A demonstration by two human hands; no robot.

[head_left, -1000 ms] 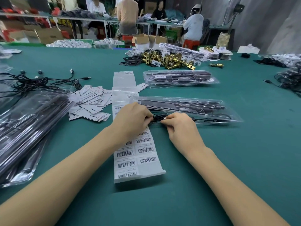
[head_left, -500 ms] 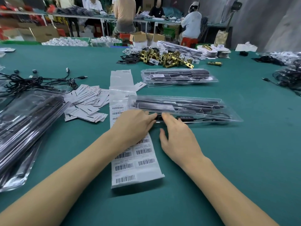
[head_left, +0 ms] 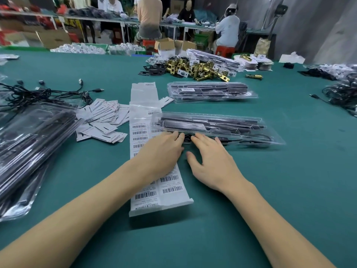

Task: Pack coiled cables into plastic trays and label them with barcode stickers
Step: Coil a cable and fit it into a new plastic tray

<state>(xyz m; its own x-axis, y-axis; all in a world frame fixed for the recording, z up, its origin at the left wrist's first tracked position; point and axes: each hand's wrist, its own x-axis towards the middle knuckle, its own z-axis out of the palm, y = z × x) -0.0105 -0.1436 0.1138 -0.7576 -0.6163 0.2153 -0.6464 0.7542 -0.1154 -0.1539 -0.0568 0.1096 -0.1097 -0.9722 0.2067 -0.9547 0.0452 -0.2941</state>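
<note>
A clear plastic tray [head_left: 216, 128] at twelve o'clock is pressed along its near edge by the left hand [head_left: 162, 153] and right hand [head_left: 210, 161], fingers straight. A black coiled cable [head_left: 186, 137], seemingly inside, is seen between the fingertips. A barcode sticker sheet [head_left: 152, 151] is lain beneath the left hand.

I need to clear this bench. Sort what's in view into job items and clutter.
Job items: left hand and right hand pressing the coiled cable into the near plastic tray; barcode sticker sheet; filled tray behind; loose cables.

Clutter: brass latch parts; paper cards; cardboard boxes.
</note>
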